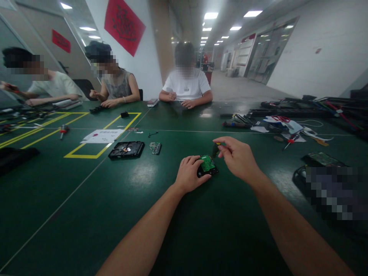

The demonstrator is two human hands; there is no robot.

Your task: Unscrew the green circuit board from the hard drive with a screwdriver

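A small black device with a green circuit board (207, 164), which looks like a hard drive, lies flat on the green table. My left hand (188, 174) is closed around its left side, thumb along the near edge and fingers over the far edge. Between the fingertips of my right hand (237, 155) is a screwdriver (215, 149) with a dark and yellow handle. It stands nearly upright, its tip down at the board; whether it sits in a screw is too small to tell. Left of my hands are an opened black drive case (127, 149) and a loose circuit board (155, 148).
Three people sit across the table (115, 230). A paper sheet (102, 136) and a red screwdriver (63, 131) lie at left. Cables, papers and another red screwdriver (291, 141) are at right, near a black item (330, 188), partly pixelated.
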